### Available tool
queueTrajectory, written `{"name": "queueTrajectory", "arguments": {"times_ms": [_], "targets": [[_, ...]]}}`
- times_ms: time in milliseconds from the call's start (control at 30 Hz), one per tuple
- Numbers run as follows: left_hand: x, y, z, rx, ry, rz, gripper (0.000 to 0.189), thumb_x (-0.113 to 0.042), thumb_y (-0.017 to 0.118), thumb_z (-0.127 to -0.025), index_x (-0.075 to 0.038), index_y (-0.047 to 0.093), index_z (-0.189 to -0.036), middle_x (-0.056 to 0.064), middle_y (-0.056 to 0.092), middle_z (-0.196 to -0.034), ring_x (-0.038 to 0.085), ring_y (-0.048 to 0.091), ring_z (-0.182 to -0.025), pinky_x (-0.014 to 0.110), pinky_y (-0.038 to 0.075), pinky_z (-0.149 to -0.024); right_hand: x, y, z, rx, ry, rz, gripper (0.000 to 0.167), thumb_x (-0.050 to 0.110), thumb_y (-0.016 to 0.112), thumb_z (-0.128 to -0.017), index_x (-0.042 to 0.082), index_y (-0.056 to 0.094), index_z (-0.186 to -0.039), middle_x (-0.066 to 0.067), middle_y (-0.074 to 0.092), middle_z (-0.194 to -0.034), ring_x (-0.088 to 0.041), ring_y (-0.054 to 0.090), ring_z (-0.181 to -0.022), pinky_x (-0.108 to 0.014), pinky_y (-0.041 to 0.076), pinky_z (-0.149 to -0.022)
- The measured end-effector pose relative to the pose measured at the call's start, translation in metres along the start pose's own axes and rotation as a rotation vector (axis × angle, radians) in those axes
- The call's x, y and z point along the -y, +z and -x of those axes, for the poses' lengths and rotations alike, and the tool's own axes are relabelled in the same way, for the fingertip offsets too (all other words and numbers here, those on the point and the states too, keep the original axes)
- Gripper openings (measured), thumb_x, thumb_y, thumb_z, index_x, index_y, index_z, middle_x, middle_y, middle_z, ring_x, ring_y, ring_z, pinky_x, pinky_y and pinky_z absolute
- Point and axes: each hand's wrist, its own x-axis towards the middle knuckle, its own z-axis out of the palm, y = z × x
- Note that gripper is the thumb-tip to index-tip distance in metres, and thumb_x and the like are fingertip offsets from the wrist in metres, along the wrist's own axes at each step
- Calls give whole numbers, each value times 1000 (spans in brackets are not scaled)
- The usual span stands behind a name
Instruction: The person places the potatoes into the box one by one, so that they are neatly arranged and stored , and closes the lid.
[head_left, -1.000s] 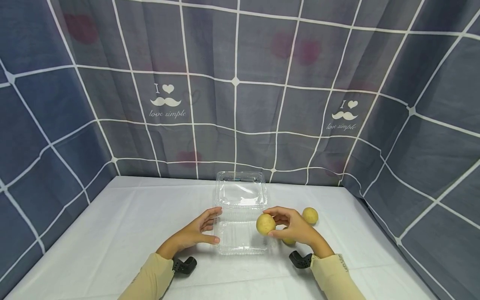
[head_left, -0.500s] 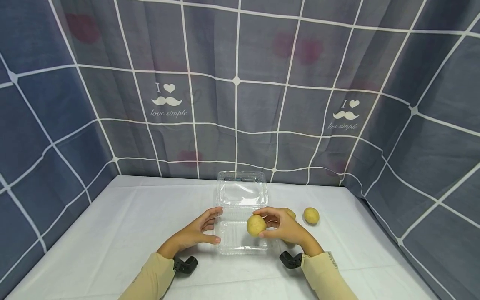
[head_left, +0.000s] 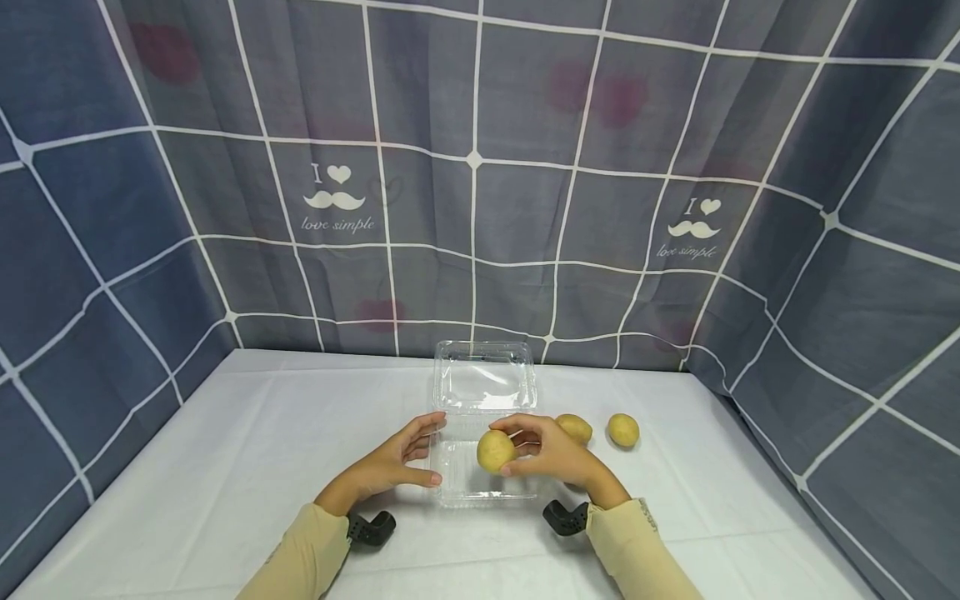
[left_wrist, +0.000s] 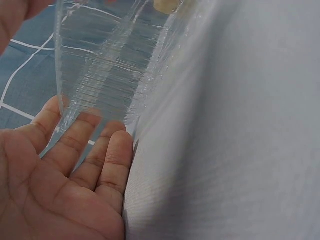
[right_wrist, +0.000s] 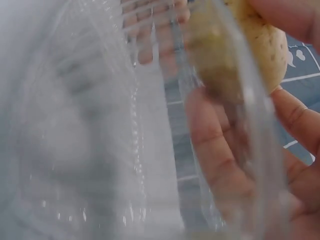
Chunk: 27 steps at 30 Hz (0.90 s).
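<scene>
A clear plastic clamshell box [head_left: 459,492] lies open at the middle of the table, its lid [head_left: 484,377] folded away to the back. Over the box's base, my right hand [head_left: 551,454] holds a yellow potato [head_left: 496,451] between thumb and fingertips. In the right wrist view the potato [right_wrist: 270,55] shows small dark specks, partly behind the clear wall. My left hand [head_left: 393,462] rests at the box's left side with extended fingers and thumb. The left wrist view shows those fingers [left_wrist: 117,160] touching its ridged wall [left_wrist: 107,75].
Two more potatoes lie right of the box: one [head_left: 574,428] just behind my right hand, another [head_left: 623,430] farther right. A sliver of yellow shows below that hand, mostly hidden. White cloth [head_left: 300,417] covers the table; a grey-blue checked curtain [head_left: 420,200] encloses the back and sides.
My right hand has moved left with the potato, from the box's right edge to over its base. A potato behind that hand has come into view. The left hand stays put.
</scene>
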Motion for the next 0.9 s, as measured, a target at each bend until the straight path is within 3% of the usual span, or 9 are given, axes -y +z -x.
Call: {"name": "queueTrajectory", "arguments": {"times_ms": [367, 900], "targets": [[-1, 0, 0, 7, 9, -3, 104, -12, 89, -90, 7, 21, -167, 33, 24, -172, 54, 28, -155, 62, 30, -126, 2, 8, -12, 14, 60, -23, 62, 2, 86, -87, -10, 62, -142, -16, 68, -133, -23, 67, -110, -26, 59, -97], [-2, -1, 0, 20, 16, 12, 105, -13, 90, -90, 4, 21, -168, 34, 21, -172, 55, 28, -155, 59, 32, -127, -3, 22, -24, 50, 63, 21, 58, 0, 86, -86, -10, 64, -139, -13, 69, -127, -19, 68, -104, -24, 59, -94]]}}
